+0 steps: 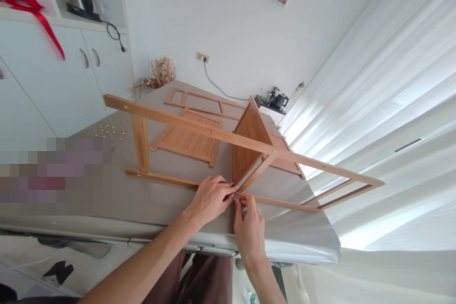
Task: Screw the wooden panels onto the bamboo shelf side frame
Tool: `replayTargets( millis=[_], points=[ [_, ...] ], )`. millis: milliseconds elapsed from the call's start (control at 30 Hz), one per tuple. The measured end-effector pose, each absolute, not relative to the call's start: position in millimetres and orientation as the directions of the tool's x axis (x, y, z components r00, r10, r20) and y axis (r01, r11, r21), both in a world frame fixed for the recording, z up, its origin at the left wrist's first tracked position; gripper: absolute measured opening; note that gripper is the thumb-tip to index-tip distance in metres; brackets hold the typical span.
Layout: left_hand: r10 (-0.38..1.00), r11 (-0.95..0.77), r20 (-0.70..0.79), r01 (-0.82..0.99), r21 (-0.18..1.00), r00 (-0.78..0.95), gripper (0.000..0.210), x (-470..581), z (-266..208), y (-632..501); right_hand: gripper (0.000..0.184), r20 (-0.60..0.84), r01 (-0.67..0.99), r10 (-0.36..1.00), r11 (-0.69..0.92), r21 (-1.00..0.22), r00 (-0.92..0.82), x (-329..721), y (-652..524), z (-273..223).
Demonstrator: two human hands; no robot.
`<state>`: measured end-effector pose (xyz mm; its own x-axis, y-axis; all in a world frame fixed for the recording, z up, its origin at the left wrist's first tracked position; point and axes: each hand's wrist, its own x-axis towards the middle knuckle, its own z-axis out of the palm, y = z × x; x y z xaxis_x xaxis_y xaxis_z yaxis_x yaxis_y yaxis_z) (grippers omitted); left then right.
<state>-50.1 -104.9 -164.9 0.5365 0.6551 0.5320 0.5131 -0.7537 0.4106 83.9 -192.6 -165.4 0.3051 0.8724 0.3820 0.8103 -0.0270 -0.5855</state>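
A wooden side frame [171, 117] stands on edge on the table, and a slatted wooden panel [249, 135] joins it near the middle. My left hand [213, 198] is closed at the lower rail, its fingertips gripping the wooden frame where the panel meets it. Close beside it, my right hand [250, 221] pinches at the same joint. A small dark metal piece [234, 197] shows between the fingertips of the two hands; its exact kind is too small to tell.
Behind the frame lie another slatted panel [190, 135], a ladder-like wooden frame [201, 102] and a further panel [287, 154]. Small loose pieces [109, 130] are scattered at the left of the grey table [160, 209]. Dried stalks [163, 72] sit at the far corner. White curtains [392, 104] hang at right.
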Motion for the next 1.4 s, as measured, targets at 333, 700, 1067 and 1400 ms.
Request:
replayTargets(
  millis=[333, 700, 1067, 1400],
  points=[
    [0.670, -0.742, 0.514, 0.507, 0.438, 0.536, 0.028, -51, -164, -106, 0.023, 0.409, 0.829, 0.872, 0.007, -0.560, 0.269, 86, -193, -167],
    [0.677, -0.736, 0.488, 0.507, 0.449, 0.550, 0.028, -52, -165, -105, 0.022, 0.479, 0.972, 0.877, 0.075, -0.222, 0.041, 84, -193, -170],
    [0.677, -0.736, 0.496, 0.511, 0.444, 0.544, 0.027, -52, -164, -106, 0.025, 0.284, 0.753, 0.888, -0.097, -0.651, 0.361, 91, -189, -158],
    [0.675, -0.738, 0.507, 0.501, 0.452, 0.537, 0.026, -50, -168, -105, 0.036, 0.250, 0.700, 0.875, -0.132, -0.702, 0.415, 93, -202, -162]
  ],
)
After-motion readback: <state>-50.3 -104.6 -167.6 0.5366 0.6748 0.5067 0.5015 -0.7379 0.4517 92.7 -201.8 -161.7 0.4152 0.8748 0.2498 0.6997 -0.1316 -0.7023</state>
